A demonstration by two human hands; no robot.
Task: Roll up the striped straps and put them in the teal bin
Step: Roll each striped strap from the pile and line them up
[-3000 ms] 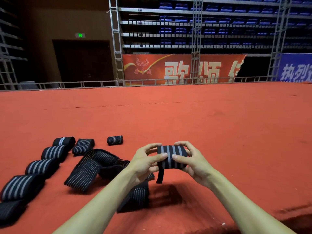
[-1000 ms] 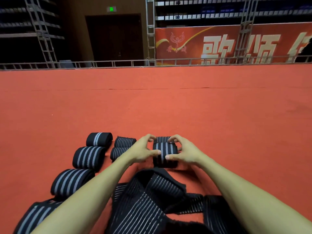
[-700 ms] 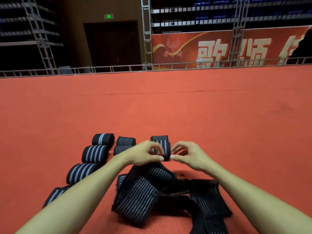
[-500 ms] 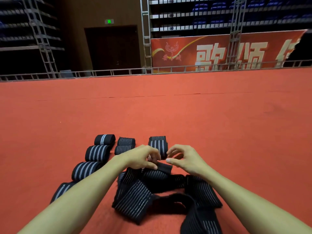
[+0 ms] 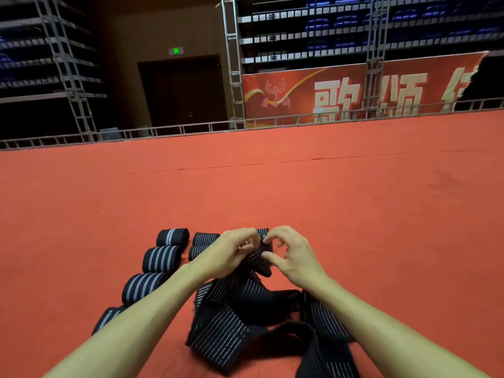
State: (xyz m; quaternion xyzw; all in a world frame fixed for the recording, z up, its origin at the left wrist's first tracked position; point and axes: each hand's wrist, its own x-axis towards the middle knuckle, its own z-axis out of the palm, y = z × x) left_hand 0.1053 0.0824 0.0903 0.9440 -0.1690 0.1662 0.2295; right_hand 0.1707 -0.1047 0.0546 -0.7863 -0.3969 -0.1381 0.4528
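— Where are the hands?
— Both are over the far end of the heap of loose straps (image 5: 234, 323), which lies on the red floor (image 5: 272, 192). The left hand (image 5: 227, 256) and the right hand (image 5: 296, 259) meet there, close together.
— What do the fingers do?
— The left fingers (image 5: 249, 239) are curled and pinch the end of one strap (image 5: 255, 264), dark with thin pale stripes. The right thumb and forefinger bend toward the same end and pinch it from the other side. The strap rises from the heap to the hands, off the floor at that end.
— And the rest of the heap?
— Black bands, crumpled and crossing each other, run from below the hands toward the person, between the two forearms.
— Any finished ones?
— Yes. Left of the heap, a line of rolled straps (image 5: 162, 259) with broad grey stripes lies on the floor. Four show, the nearest partly behind the left forearm. Between that line and the heap's far end sit two thinner-striped rolls (image 5: 204, 238), one just beside the other. Another roll (image 5: 263, 231) shows just beyond the heap, mostly hidden by the hands.
— Beyond that?
— Far past the heap, a red banner (image 5: 354, 91) and a dark door (image 5: 182, 91).
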